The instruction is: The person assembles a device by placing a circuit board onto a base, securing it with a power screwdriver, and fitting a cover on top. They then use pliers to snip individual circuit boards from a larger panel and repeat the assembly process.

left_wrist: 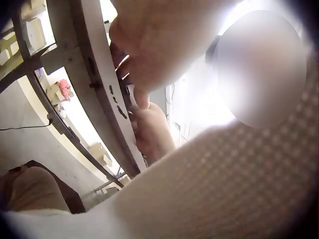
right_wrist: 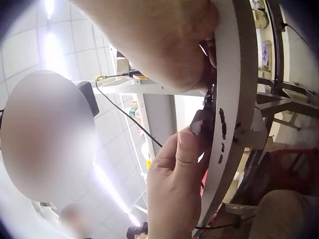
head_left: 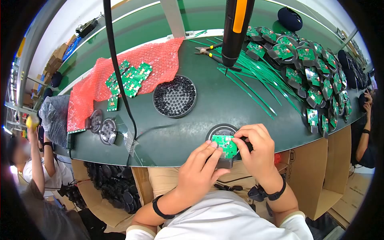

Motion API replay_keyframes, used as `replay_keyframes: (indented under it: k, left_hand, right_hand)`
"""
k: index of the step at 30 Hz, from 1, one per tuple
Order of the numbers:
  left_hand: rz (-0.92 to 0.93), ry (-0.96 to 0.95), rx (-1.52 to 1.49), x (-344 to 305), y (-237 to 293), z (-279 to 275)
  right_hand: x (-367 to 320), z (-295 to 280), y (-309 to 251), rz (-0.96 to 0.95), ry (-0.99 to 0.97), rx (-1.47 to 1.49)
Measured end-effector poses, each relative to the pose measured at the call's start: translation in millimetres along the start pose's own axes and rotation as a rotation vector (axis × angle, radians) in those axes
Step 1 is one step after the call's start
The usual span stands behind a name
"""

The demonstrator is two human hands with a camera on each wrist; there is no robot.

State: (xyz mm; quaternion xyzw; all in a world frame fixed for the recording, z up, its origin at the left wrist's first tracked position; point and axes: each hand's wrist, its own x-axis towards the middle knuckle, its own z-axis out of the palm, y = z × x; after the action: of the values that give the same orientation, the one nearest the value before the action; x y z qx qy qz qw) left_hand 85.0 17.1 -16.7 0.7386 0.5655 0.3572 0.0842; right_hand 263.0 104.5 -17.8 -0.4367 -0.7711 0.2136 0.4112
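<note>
A green circuit board [head_left: 226, 145] lies over a round black housing [head_left: 219, 129] at the table's near edge. My left hand [head_left: 199, 168] grips the housing from the left, its fingertips on the board's left part and its thumb by the housing's lower end. On the other side, my right hand [head_left: 258, 152] pinches the board's upper right corner between thumb and forefinger. The right wrist view shows my left hand [right_wrist: 174, 191] with its thumb against the dark housing [right_wrist: 199, 123]. Fingertips of my right hand are hidden there.
A black electric screwdriver [head_left: 233, 36] hangs above the table. Behind the hands stands a round tray of black screws [head_left: 175, 96]. Green strips [head_left: 260, 76], pliers [head_left: 208, 52] and piled housings with boards [head_left: 306, 54] lie right; boards on pink bubble wrap [head_left: 160, 60] and two housings [head_left: 107, 131] lie left.
</note>
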Motion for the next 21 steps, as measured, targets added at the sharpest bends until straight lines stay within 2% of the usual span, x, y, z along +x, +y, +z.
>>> replay_keyframes:
  k: [21]
  left_hand:
    - [0.024,-0.063,0.033,5.0,-0.2,-5.3]
  right_hand:
    - [4.8,-4.0,3.8,0.027,-0.037,0.063]
